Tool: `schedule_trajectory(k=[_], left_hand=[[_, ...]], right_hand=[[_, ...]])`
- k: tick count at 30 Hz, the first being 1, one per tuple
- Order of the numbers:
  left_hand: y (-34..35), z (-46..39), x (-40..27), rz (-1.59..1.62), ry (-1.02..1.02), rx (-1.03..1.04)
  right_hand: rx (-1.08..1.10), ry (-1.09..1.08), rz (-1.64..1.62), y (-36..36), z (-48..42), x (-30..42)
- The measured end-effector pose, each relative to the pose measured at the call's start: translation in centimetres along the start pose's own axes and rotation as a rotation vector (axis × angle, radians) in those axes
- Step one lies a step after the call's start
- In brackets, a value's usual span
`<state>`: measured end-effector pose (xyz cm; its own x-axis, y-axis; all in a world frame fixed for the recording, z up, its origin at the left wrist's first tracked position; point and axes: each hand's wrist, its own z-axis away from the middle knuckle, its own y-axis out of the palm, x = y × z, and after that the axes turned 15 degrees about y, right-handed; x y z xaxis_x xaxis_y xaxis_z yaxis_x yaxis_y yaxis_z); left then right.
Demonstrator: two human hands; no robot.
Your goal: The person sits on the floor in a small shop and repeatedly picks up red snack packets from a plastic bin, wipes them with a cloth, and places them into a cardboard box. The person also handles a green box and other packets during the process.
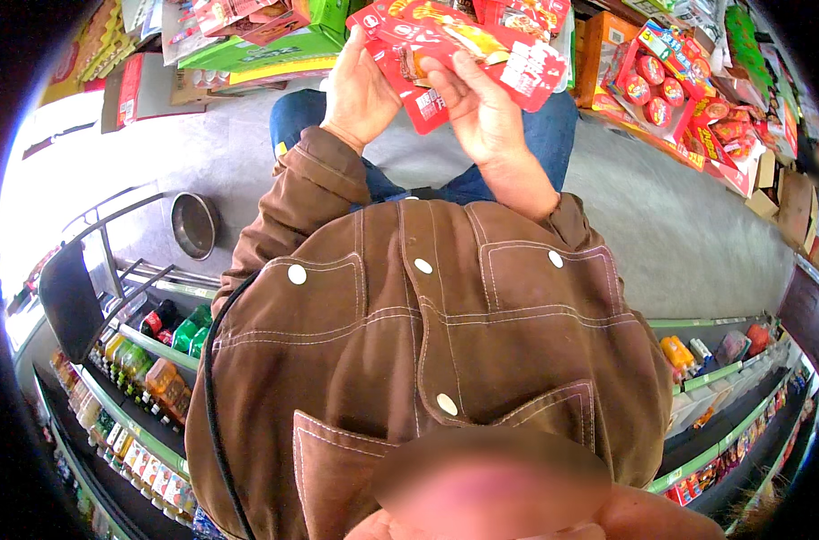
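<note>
Two red snack packets overlap in front of me. The upper packet (473,40) bears a food picture and white writing, and the lower packet (428,111) shows partly beneath it. My left hand (365,94) holds the packets at their left side, its fingers partly hidden behind them. My right hand (487,111) grips from the near side, with its fingertips over the front of the packets. More red packets (524,17) lie just beyond, at the top of the view.
A green carton (267,50) stands at the far left of my hands. Right of them are a display box of round red tubs (655,88) and open cardboard boxes (797,202). Behind me are a metal basin (195,226), a black-backed chair (72,297) and shelves of bottles (133,361).
</note>
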<state>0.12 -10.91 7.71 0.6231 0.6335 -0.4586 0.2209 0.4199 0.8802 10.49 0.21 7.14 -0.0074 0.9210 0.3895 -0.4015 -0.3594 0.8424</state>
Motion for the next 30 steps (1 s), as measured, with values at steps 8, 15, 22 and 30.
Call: schedule_trajectory(k=[8, 15, 22, 30], left_hand=[[-1.0, 0.1, 0.6, -0.171, -0.007, -0.159], [-1.9, -0.1, -2.2, -0.353, 0.293, -0.128], [-2.8, 0.5, -1.7, -0.53, 0.198, -0.064], [-2.3, 0.3, -0.3, -0.278, 0.09, -0.13]], right_hand=[[-0.032, 0.069, 0.218, 0.8, 0.2, -3.2], [0.05, 0.433, 0.979, -1.6, 2.9, 1.1], [-0.321, -0.47, 1.187, -1.9, 0.5, 3.7], [-0.259, -0.278, 1.017, -1.8, -1.3, -1.6]])
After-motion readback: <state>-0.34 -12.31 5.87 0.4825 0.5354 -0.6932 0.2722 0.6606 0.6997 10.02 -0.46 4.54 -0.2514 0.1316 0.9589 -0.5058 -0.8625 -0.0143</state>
